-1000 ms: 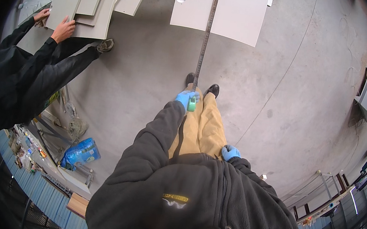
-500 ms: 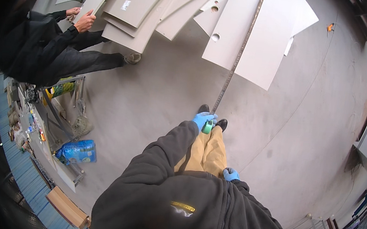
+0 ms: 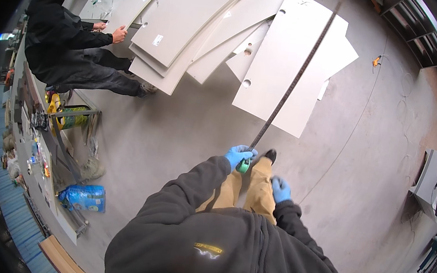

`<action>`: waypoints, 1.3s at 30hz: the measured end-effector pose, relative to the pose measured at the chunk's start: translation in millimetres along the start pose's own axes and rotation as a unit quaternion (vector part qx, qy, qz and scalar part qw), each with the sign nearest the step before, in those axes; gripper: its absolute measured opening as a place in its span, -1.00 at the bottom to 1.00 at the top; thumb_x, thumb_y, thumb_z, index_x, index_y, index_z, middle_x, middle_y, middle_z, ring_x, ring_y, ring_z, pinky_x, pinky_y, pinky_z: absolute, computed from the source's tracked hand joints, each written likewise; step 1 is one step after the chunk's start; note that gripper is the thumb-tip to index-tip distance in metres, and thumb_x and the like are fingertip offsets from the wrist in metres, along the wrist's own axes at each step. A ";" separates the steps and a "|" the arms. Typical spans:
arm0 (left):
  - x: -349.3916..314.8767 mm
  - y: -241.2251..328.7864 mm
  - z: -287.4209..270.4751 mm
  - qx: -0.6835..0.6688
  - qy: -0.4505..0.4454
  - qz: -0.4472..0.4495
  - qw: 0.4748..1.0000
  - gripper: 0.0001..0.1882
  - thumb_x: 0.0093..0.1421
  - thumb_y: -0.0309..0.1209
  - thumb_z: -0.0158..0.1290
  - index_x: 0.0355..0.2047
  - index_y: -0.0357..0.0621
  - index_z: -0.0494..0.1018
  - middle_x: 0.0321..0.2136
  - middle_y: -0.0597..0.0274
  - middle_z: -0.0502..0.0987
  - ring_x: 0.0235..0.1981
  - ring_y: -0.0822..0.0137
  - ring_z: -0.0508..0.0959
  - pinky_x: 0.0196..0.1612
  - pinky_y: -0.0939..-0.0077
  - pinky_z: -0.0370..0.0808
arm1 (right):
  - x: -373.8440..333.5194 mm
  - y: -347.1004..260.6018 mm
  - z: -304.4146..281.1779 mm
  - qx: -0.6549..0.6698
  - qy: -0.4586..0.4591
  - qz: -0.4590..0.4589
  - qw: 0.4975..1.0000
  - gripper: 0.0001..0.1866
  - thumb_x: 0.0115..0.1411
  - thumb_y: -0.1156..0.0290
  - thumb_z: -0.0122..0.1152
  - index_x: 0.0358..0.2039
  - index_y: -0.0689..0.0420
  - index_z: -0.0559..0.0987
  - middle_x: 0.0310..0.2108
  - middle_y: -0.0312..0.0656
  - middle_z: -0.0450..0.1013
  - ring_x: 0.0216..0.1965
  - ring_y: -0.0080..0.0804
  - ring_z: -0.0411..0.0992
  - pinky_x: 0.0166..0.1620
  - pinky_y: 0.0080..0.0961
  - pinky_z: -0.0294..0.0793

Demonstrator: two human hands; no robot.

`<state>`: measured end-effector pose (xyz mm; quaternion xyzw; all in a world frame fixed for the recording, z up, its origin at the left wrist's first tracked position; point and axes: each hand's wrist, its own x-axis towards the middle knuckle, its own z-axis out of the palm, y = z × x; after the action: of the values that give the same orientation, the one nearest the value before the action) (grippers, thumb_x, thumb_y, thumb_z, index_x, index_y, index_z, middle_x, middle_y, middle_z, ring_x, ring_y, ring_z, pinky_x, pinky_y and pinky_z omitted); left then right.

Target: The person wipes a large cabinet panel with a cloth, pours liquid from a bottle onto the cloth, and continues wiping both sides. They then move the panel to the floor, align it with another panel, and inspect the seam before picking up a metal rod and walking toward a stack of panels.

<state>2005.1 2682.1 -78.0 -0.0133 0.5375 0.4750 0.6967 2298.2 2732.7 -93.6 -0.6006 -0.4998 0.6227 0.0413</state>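
My left hand [image 3: 239,155], in a blue glove, is closed round a green tape measure [image 3: 244,165] in front of my legs. Its long dark tape blade [image 3: 296,80] runs out forward, crossing over a pale panel [image 3: 286,63] and past its far side. Whether the blade touches the panel I cannot tell. Beside my right thigh hangs my right hand [image 3: 281,190], also blue-gloved, with loosely bent fingers and nothing visible in it. The panel has a round hole near its left edge and overlaps other boards.
Several pale boards [image 3: 178,18] lie stacked at the front left. A person in dark clothes [image 3: 68,38] grips one there. A blue bag [image 3: 84,197] lies at the left, near a cluttered bench. An orange tool [image 3: 376,61] with a cord lies on the floor [image 3: 344,167]. Dark shelving [image 3: 416,29] stands far right.
The view has tipped up and forward, so the boards sit lower in it and the far shelving shows. My feet have shifted in a step. My right hand has swung forward from my thigh.
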 end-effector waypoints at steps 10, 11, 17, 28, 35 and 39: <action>-14.9 21.0 85.5 0.121 -0.067 -0.093 0.986 -0.67 0.37 -0.40 0.18 0.11 -0.23 0.58 -0.05 0.23 0.68 -0.11 0.43 0.63 -0.05 0.49 0.56 | 167.3 -287.0 -114.9 0.369 0.046 -0.212 0.904 -0.48 0.58 0.07 -0.09 0.15 0.36 0.43 0.05 0.21 0.58 0.00 0.01 0.65 0.13 -0.17 0.66; -12.7 24.4 93.8 0.121 -0.070 -0.098 0.985 -0.66 0.37 -0.40 0.19 0.11 -0.24 0.58 -0.05 0.22 0.68 -0.11 0.43 0.63 -0.05 0.49 0.56 | 172.5 -291.1 -122.9 0.362 0.055 -0.173 0.915 -0.44 0.59 0.04 -0.15 0.06 0.40 0.47 -0.08 0.20 0.64 -0.10 0.04 0.68 0.07 -0.13 0.70; 10.4 42.5 120.9 0.080 -0.072 -0.026 0.994 -0.64 0.37 -0.42 0.20 0.14 -0.26 0.55 -0.06 0.18 0.68 -0.11 0.40 0.64 -0.02 0.49 0.56 | 166.1 -246.3 -93.5 0.239 -0.172 -0.104 0.950 -0.42 0.60 0.03 -0.18 0.01 0.34 0.59 -0.01 0.11 0.64 0.00 -0.06 0.63 0.16 -0.21 0.61; 11.3 94.0 95.6 0.103 -0.111 -0.004 0.988 -0.71 0.34 -0.43 0.21 0.04 -0.25 0.60 -0.16 0.22 0.67 -0.18 0.39 0.65 -0.10 0.50 0.58 | 153.8 -340.1 -98.2 0.152 -0.264 -0.244 0.920 -0.37 0.42 0.39 0.16 0.43 0.33 0.27 0.36 0.15 0.37 0.36 0.00 0.37 0.44 -0.15 0.29; 27.6 95.5 114.8 0.090 -0.095 -0.055 0.990 -0.73 0.34 -0.43 0.19 0.01 -0.24 0.62 -0.14 0.18 0.68 -0.16 0.39 0.66 -0.08 0.50 0.59 | 164.6 -418.4 -107.5 0.261 -0.382 -0.218 0.859 -0.42 0.58 0.14 -0.14 0.45 0.21 0.25 0.37 0.23 0.32 0.37 0.17 0.33 0.44 0.01 0.25; 60.6 97.1 143.7 0.082 -0.023 -0.028 0.996 -0.75 0.30 -0.38 0.28 -0.10 -0.27 0.62 -0.27 0.19 0.70 -0.27 0.38 0.68 -0.15 0.51 0.61 | 201.7 -414.3 -85.7 0.285 -0.303 -0.155 0.896 -0.58 0.58 0.20 -0.08 -0.05 0.39 0.50 -0.07 0.26 0.62 -0.03 0.10 0.65 0.17 -0.09 0.61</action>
<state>2043.5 2850.6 -15.8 0.0394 0.5582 0.4095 0.7206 2082.9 3119.2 61.2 -0.2603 -0.3761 0.8760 0.1528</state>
